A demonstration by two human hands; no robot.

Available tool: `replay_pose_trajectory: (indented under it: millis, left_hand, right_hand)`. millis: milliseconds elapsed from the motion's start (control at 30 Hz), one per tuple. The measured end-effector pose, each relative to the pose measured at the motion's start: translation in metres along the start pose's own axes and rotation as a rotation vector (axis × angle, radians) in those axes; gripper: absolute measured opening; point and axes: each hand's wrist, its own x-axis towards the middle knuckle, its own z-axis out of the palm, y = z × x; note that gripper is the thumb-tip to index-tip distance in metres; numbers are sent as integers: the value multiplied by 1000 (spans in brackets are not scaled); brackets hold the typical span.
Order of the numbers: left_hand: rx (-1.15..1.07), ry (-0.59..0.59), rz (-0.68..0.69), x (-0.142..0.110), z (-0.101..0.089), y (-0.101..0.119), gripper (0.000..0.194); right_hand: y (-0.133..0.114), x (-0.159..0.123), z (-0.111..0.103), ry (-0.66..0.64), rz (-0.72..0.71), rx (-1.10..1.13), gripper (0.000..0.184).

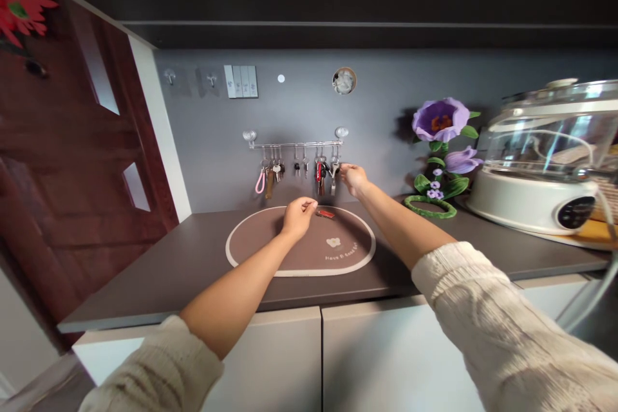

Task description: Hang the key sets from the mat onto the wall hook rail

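My right hand [355, 179] is at the right end of a clear hook rail [297, 144], its fingers pinched at the edge of a bunch of keys [334, 174] hanging there. Over the oval brown mat [261, 241] is my left hand [298, 215], thumb and fingers pressed together; whatever may be between them is too small to make out. Just right of its fingertips, a small red item [325, 214] with a metallic edge lies on the mat. More keys hang along the rail, among them a red-tagged set [318, 172] and a pink loop [261, 181].
Purple artificial flowers [440, 121] with a green ring base stand to the right, beside a white appliance [531, 199] with a clear top. A dark shelf [338, 0] overhangs the counter [193, 270]. White switches [241, 82] and two bare hooks are on the wall.
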Motion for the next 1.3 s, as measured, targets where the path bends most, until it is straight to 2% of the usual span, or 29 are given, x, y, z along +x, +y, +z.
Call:
replay_pose_trajectory:
  millis: [100,167,300,400,600,700,833,1300]
  left_hand:
    - [1,9,-3,1,-1,-2,15]
    - [7,13,-6,2,-2,-4,14]
    - [40,8,0,4,-3,-5,13]
    - [68,3,3,5,-5,-7,13]
    - [114,7,-9,6,-5,-12,13]
    - [134,10,-9,7,-5,-15,12]
    - [154,13,-24,8,-6,-19,12]
    - [181,12,-50,8,-7,-24,11]
  right_hand:
    - [2,-8,-3,67,-32,-113,3]
    - [5,-16,-5,54,-56,-167,3]
    - [16,-37,-8,-142,-58,-175,5]
    - [27,-51,-12,-282,-93,-264,7]
    - [47,-55,-19,-439,-320,-782,8]
    - [54,-48,-19,-520,-427,-934,16]
    - [62,-39,-15,-535,-496,-952,21]
    - [65,-35,-12,-588,-452,-810,18]
